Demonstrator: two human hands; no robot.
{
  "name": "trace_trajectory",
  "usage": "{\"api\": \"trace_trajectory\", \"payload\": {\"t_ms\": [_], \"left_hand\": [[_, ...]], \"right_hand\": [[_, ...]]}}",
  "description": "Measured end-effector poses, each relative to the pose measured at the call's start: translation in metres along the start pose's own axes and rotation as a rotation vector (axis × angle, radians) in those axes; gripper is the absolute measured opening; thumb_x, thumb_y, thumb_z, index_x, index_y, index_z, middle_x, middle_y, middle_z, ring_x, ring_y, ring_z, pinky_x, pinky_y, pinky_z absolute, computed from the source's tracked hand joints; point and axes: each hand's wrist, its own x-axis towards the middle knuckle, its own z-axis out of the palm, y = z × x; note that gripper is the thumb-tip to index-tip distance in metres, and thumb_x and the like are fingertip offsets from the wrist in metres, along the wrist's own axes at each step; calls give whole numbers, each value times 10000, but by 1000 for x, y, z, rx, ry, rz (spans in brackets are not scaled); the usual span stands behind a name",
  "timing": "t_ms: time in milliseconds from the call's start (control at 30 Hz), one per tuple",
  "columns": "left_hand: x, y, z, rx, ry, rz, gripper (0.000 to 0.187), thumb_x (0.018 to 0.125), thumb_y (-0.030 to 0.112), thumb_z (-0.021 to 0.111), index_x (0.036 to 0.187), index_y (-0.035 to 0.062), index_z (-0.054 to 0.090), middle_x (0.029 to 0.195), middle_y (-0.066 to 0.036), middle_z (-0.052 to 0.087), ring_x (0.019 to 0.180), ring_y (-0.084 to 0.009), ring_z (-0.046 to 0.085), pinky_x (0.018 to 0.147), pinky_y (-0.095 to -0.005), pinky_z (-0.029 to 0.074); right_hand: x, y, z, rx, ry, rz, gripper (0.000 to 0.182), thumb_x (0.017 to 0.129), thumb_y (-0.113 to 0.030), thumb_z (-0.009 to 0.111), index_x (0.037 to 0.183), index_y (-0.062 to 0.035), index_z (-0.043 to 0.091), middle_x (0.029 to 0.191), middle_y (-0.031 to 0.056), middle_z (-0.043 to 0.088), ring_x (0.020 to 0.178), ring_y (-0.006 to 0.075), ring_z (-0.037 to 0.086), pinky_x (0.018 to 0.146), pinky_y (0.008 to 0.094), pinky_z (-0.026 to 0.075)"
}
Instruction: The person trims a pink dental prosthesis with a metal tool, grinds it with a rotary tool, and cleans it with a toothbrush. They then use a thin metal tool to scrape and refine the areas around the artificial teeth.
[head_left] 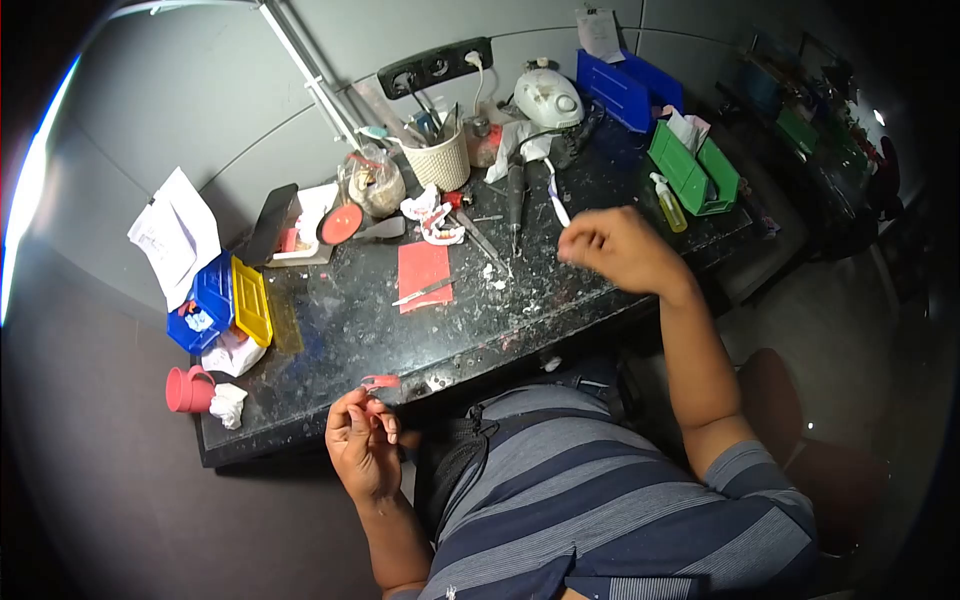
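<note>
Low at the table's front edge, my left hand has its fingers pinched together, with a small pink wax-like piece at the fingertips. My right hand is over the right part of the table, fingers curled. A white-and-purple toothbrush runs up to its fingertips, the handle's near end right at them. A square sheet of pink wax lies mid-table, a slim metal knife across it. Behind it sit white dental casts with pink gums.
A black handpiece lies left of the toothbrush. A woven cup of tools and a white machine stand behind. Right are a green bin and yellow bottle; left, blue and yellow bins and a pink mug.
</note>
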Motion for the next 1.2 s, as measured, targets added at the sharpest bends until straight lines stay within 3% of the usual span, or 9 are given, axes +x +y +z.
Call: {"api": "trace_trajectory", "payload": {"t_ms": [100,233,500,633,733,900,967,1067,1200], "left_hand": [[-3,2,-2,3,7,-8,240,1013,194,525,1159,11,576,927,-92,635,670,-151,569,545,-237,439],[-6,9,-6,-15,8,-17,233,1017,190,518,1140,6,590,924,-96,632,671,-146,560,559,-239,438],[-1,-2,-6,-39,37,-41,208,995,166,562,1091,-15,598,907,-123,646,667,-169,587,564,-261,459],[-2,3,2,2,49,-29,203,991,164,569,1072,-19,602,906,-126,647,657,-168,585,564,-264,461],[-3,6,-3,10,54,-4,210,991,162,570,1078,-26,603,908,-129,647,654,-165,585,566,-269,469],[-2,4,-10,57,39,5,235,1017,191,512,1112,-15,574,926,-104,621,677,-152,558,581,-249,446],[-1,6,-8,63,52,-5,237,1016,193,514,1109,-17,573,925,-106,622,680,-153,561,589,-254,453],[0,6,-9,54,35,-2,236,1012,195,523,1102,-18,573,926,-110,628,690,-158,573,596,-261,461],[-2,6,-9,46,43,-6,232,1006,195,537,1095,-15,579,923,-115,638,683,-161,580,589,-266,463]], "right_hand": [[-19,-10,6,87,-482,-164,203,849,-212,720,909,-18,716,776,109,714,681,193,675,640,326,503],[-47,-3,6,-124,-762,-15,247,846,-264,721,899,-23,715,765,127,699,699,281,672,643,362,502],[-89,29,89,-457,-390,333,635,887,-562,595,871,71,638,907,286,654,920,453,640,826,499,507],[-108,65,142,-260,-16,187,257,877,-310,675,937,-60,675,902,160,665,848,384,642,774,505,485],[-113,60,142,-287,-58,157,101,863,-203,680,892,-108,655,915,129,651,846,355,643,743,470,493],[-102,8,86,-281,-172,17,110,850,-90,684,831,-64,578,851,144,638,755,325,651,662,405,506],[-87,-16,62,106,-238,140,101,848,-34,689,847,-33,588,682,61,619,611,156,623,544,297,486],[-55,-33,53,412,-134,177,77,874,27,647,852,-12,583,663,10,610,558,33,566,459,197,443],[-1,-41,63,441,-163,175,88,857,-33,686,875,-10,603,657,31,625,559,122,614,502,249,483]]}}
